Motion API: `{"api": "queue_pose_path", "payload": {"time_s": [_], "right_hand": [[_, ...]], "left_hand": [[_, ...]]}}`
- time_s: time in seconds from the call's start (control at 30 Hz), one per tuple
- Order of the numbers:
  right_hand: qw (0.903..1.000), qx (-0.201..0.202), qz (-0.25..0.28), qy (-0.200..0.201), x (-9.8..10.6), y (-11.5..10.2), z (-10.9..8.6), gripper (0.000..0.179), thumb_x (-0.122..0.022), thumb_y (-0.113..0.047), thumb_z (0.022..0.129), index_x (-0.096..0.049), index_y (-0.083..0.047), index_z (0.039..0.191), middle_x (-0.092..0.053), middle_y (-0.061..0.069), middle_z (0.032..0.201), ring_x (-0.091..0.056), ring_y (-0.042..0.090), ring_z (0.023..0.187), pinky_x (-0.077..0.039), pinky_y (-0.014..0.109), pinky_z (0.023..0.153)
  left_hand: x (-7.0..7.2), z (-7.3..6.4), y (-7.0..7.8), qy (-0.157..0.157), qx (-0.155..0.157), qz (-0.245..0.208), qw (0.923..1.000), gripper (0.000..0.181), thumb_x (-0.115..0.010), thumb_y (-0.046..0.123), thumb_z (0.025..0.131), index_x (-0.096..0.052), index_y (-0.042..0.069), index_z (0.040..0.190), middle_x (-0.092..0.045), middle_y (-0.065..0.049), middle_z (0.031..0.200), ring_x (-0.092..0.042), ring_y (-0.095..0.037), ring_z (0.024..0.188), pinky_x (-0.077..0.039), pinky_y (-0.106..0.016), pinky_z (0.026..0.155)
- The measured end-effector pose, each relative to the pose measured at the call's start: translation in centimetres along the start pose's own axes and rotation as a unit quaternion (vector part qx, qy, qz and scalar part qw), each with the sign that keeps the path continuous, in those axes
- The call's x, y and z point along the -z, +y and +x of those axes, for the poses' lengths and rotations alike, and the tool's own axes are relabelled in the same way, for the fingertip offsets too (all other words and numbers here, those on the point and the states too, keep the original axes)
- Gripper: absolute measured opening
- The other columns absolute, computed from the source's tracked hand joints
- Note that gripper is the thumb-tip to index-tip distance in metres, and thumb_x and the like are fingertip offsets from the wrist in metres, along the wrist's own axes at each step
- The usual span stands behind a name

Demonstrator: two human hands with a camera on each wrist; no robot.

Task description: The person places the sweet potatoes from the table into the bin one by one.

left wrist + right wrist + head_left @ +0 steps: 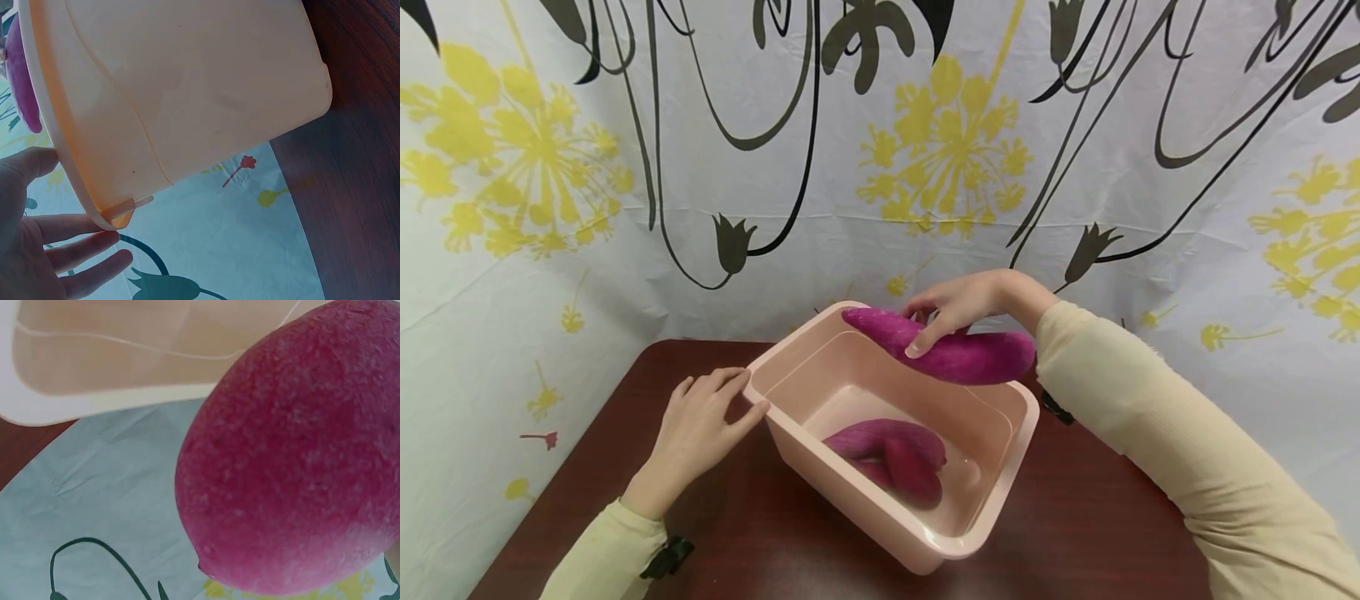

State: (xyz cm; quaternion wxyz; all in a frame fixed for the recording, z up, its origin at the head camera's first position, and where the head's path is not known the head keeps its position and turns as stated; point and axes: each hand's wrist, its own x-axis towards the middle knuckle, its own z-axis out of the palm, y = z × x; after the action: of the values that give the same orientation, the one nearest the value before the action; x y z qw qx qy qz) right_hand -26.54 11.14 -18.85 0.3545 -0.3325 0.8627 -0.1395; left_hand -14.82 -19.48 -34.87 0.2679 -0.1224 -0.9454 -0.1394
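Observation:
Above the far side of a pink plastic tub [850, 496], my right hand [958, 307] grips a long purple sweet potato [977, 358], thumb on the near side. Its rounded end fills much of the right wrist view, the sweet potato [294, 456] hiding the hand there. My left hand [703, 421] touches the tub's left corner, thumb and fingertips at the rim and the fingers fairly straight. From the left wrist view, the thumb and index finger of that hand [37, 231] meet the rim on either side of the corner. More purple sweet potatoes [895, 442] lie overlapping on the tub's floor.
The tub stands on a dark reddish-brown table [715, 533]. Behind the table hangs a white cloth [820, 192] with yellow flower and dark stem prints, close to the tub's far side.

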Motion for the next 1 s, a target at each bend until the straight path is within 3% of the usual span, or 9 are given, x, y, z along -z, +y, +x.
{"api": "queue_pose_path", "payload": {"time_s": [0.57, 1.0], "right_hand": [[0.9984, -0.003, 0.043, -0.037, -1.1, -0.8, 3.0, 0.052, -0.065, -0.037, 0.077, -0.046, -0.016, 0.121, -0.047, 0.007, 0.109, -0.051, 0.016, 0.092, -0.046, 0.03, 0.075], [0.9966, -0.019, 0.064, -0.048, -2.3, -1.0, 5.2, 0.059, -0.066, -0.037, 0.075, -0.043, -0.013, 0.124, -0.047, 0.006, 0.112, -0.053, 0.015, 0.093, -0.047, 0.029, 0.074]], "left_hand": [[0.0, 0.0, 0.0, -0.006, 0.007, -0.002, 1.0, 0.053, -0.062, 0.04, 0.077, -0.06, -0.001, 0.112, -0.056, -0.016, 0.108, -0.05, -0.034, 0.096, -0.027, -0.057, 0.088], [-0.1, 0.0, 0.0, -0.001, 0.006, -0.003, 1.0, 0.053, -0.063, 0.04, 0.077, -0.06, 0.0, 0.111, -0.056, -0.016, 0.107, -0.05, -0.033, 0.095, -0.028, -0.057, 0.087]]}}
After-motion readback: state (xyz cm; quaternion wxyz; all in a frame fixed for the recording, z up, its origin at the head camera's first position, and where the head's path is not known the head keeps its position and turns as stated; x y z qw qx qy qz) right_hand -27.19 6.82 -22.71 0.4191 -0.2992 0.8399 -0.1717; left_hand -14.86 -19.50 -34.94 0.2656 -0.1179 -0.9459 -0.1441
